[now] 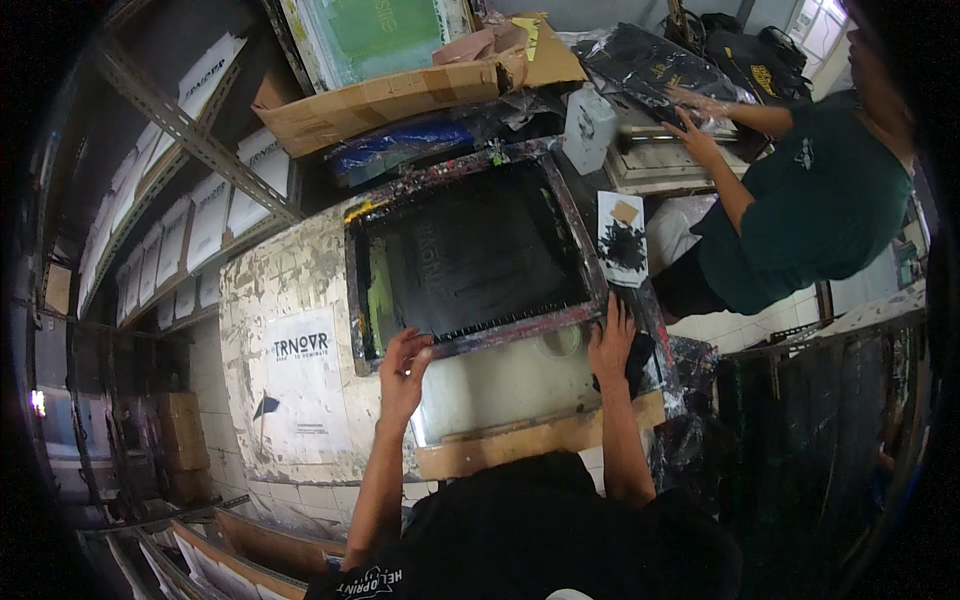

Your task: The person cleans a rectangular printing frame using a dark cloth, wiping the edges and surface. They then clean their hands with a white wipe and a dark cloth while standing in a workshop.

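A screen printing frame (597, 268) lies on the worktable, its mesh dark with black ink and a yellow-green patch at the left. My left hand (404, 358) is at the frame's near edge, fingers loosely bent and thumb apart, with nothing visible in it. At the near right corner, my right hand (612, 332) lies with fingers stretched out, touching or close to the frame. Beside that hand is a crumpled black cloth (638, 362). Under the near edge shows a pale, glossy board (490, 400), bordered in front by a brown strip (545, 432).
A printed white sheet (300, 385) lies left on the paint-worn table (245, 300). A plastic jug (588, 130) and an ink-smeared card (622, 245) stand beyond and right. A co-worker (810, 200) handles black wrapped goods (660, 70). Metal shelving (190, 135) borders the left.
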The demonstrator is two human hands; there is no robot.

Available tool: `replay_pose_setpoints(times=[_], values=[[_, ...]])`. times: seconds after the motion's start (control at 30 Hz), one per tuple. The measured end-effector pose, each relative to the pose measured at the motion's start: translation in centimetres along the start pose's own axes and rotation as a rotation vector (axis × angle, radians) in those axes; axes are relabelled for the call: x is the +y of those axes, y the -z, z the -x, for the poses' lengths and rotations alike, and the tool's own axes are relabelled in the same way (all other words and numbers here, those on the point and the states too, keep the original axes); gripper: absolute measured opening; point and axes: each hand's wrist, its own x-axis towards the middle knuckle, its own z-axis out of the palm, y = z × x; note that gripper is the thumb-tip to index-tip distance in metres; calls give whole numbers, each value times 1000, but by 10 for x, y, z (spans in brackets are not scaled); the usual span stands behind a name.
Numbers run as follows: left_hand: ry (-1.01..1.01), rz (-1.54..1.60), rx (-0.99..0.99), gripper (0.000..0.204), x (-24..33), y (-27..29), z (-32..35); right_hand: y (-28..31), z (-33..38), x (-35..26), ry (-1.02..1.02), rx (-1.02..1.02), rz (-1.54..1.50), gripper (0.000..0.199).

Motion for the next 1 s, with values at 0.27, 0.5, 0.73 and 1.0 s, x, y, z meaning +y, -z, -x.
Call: replay_pose_setpoints(times=[0.27, 0.5, 0.73, 1.0], values=[[-264, -278, -131, 35, 65, -80, -163, -2, -3, -8, 19, 1, -62, 69], [-668, -721, 3, 30, 57, -152, -339, -13, -5, 3, 89, 28, -55, 68], [-463, -1312, -291, 23, 33, -185, -421, -11, -5, 4, 51, -44, -30, 64], [-380, -1339, -146, 27, 8, -221, -428, -23, 6, 17, 50, 2, -45, 64]])
